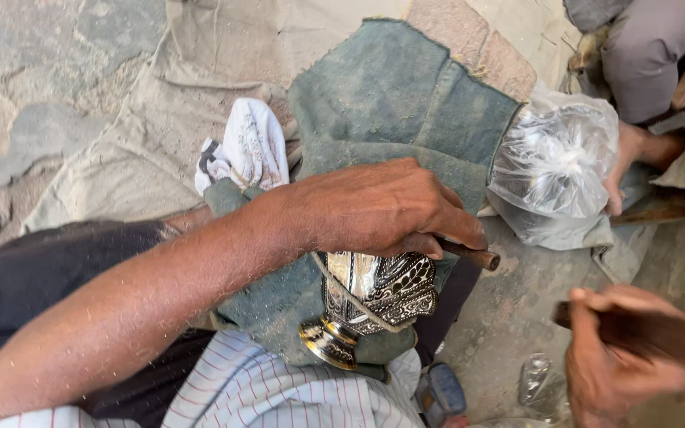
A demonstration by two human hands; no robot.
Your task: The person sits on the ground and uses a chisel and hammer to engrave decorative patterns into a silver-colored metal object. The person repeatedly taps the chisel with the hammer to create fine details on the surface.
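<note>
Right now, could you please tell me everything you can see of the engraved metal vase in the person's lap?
The metal vase looks like polished silvery metal with dense black engraved patterning on its body and a brass-toned flared foot. It lies tilted on its side, foot toward the person, cradled in a dusty green cloth with a cord across its body. The left hand covers its upper part, pressing a rod-like tool at it. Its mouth is hidden.

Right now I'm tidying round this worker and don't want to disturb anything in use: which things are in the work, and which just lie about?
In the work:
left hand
metal punch
engraved vase
green cloth
right hand
wooden handle

Lying about:
plastic bag
white rag
</note>
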